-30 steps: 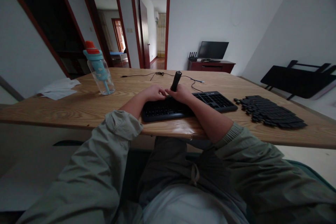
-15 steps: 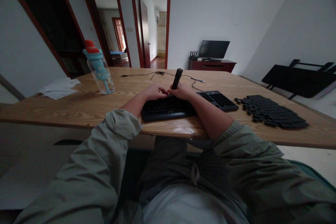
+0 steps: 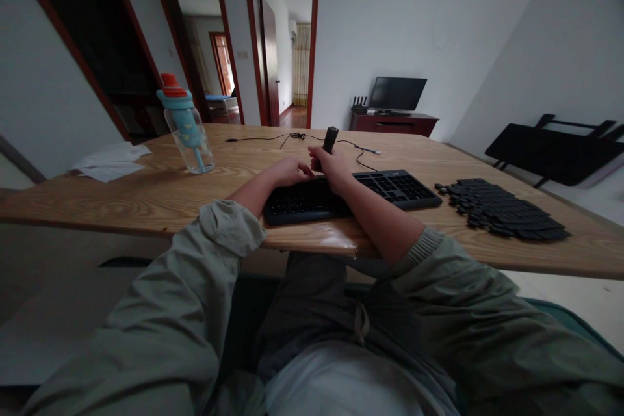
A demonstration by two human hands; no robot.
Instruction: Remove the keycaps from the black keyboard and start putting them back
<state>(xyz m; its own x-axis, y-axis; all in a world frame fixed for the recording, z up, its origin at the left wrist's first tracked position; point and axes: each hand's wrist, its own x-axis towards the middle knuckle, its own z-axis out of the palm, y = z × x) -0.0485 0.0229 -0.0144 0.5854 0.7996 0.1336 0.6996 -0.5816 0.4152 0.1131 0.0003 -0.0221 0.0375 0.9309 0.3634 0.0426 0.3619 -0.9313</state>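
A black keyboard (image 3: pixel 312 203) lies on the table near its front edge. My right hand (image 3: pixel 335 166) is closed round a thick black cylindrical tool (image 3: pixel 330 139), held nearly upright with its top leaning right; its lower end is hidden behind my fingers. My left hand (image 3: pixel 291 172) lies over the keyboard's far left part. Its fingers are bent and drawn together by the far edge, close to the right hand. What they hold, if anything, is hidden.
To the right of the keyboard lies a fanned stack of flat black pieces (image 3: pixel 507 208). A clear bottle (image 3: pixel 189 140) with a red-and-blue lid and white tissues (image 3: pixel 112 161) are at the left. A black cable (image 3: pixel 266 138) runs behind the keyboard on the wooden table (image 3: pixel 209 201).
My right hand has lifted and shifted slightly, turning so its fingers wrap higher round the black tool. A small gap has opened between my hands. My left hand has barely moved.
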